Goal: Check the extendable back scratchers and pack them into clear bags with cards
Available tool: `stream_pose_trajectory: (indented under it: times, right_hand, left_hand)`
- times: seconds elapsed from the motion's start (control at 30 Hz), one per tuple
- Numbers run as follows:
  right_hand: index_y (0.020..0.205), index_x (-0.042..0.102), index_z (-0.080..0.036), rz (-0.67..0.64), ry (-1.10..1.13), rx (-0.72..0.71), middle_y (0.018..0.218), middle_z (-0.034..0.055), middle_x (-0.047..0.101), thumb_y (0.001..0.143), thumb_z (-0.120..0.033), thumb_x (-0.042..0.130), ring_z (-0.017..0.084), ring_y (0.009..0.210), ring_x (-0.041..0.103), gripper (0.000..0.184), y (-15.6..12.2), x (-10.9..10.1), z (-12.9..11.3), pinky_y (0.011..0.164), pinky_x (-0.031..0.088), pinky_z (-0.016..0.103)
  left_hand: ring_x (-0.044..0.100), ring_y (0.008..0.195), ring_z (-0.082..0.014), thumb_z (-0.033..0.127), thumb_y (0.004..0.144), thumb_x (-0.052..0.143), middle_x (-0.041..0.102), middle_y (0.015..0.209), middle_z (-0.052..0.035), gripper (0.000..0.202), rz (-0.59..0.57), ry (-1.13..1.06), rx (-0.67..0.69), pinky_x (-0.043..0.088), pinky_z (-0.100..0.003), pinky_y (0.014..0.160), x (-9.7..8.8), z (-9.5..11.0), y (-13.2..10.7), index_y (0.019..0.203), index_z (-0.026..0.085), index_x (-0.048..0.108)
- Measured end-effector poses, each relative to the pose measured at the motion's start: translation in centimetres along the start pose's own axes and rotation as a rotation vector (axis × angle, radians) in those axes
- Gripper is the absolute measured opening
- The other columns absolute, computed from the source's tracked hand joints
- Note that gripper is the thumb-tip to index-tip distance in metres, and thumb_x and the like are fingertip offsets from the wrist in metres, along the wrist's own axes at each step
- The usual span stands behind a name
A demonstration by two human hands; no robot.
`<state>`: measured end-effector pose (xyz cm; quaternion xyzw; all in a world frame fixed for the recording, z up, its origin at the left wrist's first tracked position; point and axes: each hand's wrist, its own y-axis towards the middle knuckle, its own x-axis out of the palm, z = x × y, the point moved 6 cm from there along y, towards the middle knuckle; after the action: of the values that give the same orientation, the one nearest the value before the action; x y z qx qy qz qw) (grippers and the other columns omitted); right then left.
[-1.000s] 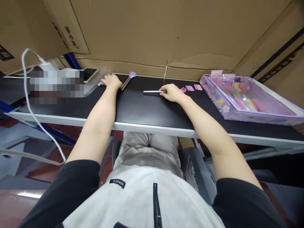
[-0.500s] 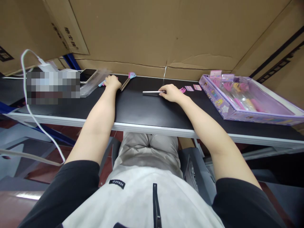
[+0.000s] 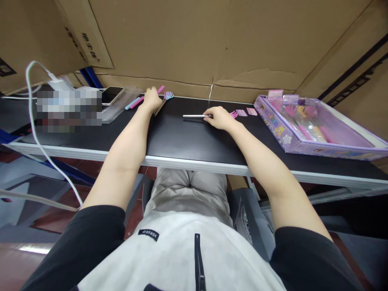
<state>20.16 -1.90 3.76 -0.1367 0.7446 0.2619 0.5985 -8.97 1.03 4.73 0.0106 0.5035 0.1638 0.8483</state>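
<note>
My right hand [image 3: 220, 117] is closed around a back scratcher with a thin metallic rod [image 3: 194, 116], which points left over the black table. Its pink claw [image 3: 233, 114] shows beyond the hand. At the back left, my left hand [image 3: 152, 98] has its fingers closed on a pink stick [image 3: 136, 102] whose two ends stick out on either side. Beside it lies a light blue stick [image 3: 132, 103]. Just right of that hand are brown-rod back scratchers [image 3: 164, 104] with pink and blue claws [image 3: 169, 95]. My left fingertips are partly hidden.
A purple display box [image 3: 280, 126] holding several wrapped back scratchers stands at the right. Two small cards [image 3: 241, 112] lie left of it. On the left are clear plastic bags [image 3: 117, 110], a phone [image 3: 112, 95] and a white cable [image 3: 36, 133]. Cardboard [image 3: 188, 40] walls the back.
My left hand has shifted right and slightly back, and the pink stick now shows on both sides of it. My right hand holds nearly the same place; its rod has turned slightly.
</note>
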Motion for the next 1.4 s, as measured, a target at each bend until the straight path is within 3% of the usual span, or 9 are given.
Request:
stream_pose_trajectory:
  times: [0.17, 0.37, 0.63, 0.97, 1.2, 1.4]
  right_hand:
    - [0.126, 0.086, -0.021, 0.093, -0.026, 0.034, 0.125, 0.0144, 0.083, 0.102, -0.028, 0.063, 0.037, 0.124, 0.074, 0.034, 0.2, -0.4, 1.0, 0.112, 0.054, 0.054]
    - [0.12, 0.085, -0.021, 0.175, -0.039, 0.146, 0.121, 0.0191, 0.081, 0.102, -0.027, 0.06, 0.043, 0.127, 0.069, 0.031, 0.2, -0.9, 2.6, 0.115, 0.047, 0.069]
    - [0.119, 0.085, -0.021, 0.176, -0.026, 0.154, 0.116, 0.0175, 0.082, 0.1, -0.028, 0.062, 0.043, 0.127, 0.069, 0.031, 0.2, -0.9, 2.9, 0.115, 0.048, 0.069]
    - [0.129, 0.085, -0.022, 0.142, -0.041, 0.179, 0.124, 0.0176, 0.082, 0.105, -0.032, 0.062, 0.042, 0.128, 0.068, 0.035, 0.2, -0.6, 2.9, 0.115, 0.045, 0.065]
    - [0.131, 0.087, -0.024, 0.195, 0.038, 0.141, 0.126, 0.0166, 0.082, 0.105, -0.038, 0.065, 0.042, 0.127, 0.069, 0.037, 0.3, -1.2, 3.6, 0.11, 0.051, 0.059]
    - [0.128, 0.087, -0.023, 0.189, 0.058, 0.043, 0.112, 0.0149, 0.082, 0.104, -0.046, 0.068, 0.037, 0.11, 0.073, 0.038, 0.4, -1.7, 3.9, 0.101, 0.055, 0.052]
  left_hand:
    - [0.066, 0.141, -0.0335, 0.016, 0.099, 0.055, 0.073, 0.148, -0.018, 0.053, -0.13, 0.096, 0.282, 0.049, -0.039, 0.12, 1.5, 3.7, -1.3, 0.15, 0.011, 0.068]
    - [0.072, 0.117, -0.0299, 0.023, 0.087, 0.061, 0.082, 0.119, -0.0118, 0.048, -0.229, 0.125, 0.485, 0.055, -0.037, 0.107, 3.8, 6.0, -2.4, 0.13, 0.017, 0.081]
    - [0.072, 0.113, -0.0294, 0.024, 0.089, 0.062, 0.082, 0.118, -0.0125, 0.044, -0.249, 0.133, 0.506, 0.053, -0.039, 0.109, 4.4, 5.7, -2.0, 0.128, 0.017, 0.082]
    - [0.068, 0.104, -0.0269, 0.027, 0.093, 0.065, 0.079, 0.109, -0.0111, 0.031, -0.234, 0.025, 0.6, 0.052, -0.037, 0.099, 5.0, 4.8, -0.3, 0.118, 0.018, 0.081]
    - [0.065, 0.1, -0.025, 0.031, 0.096, 0.065, 0.076, 0.104, -0.0084, 0.03, -0.218, -0.087, 0.598, 0.048, -0.038, 0.098, 3.7, 5.4, -1.0, 0.118, 0.017, 0.079]
    - [0.063, 0.098, -0.024, 0.024, 0.094, 0.065, 0.072, 0.101, -0.0071, 0.024, -0.194, -0.147, 0.571, 0.047, -0.038, 0.097, 2.7, 5.8, -1.7, 0.113, 0.015, 0.078]
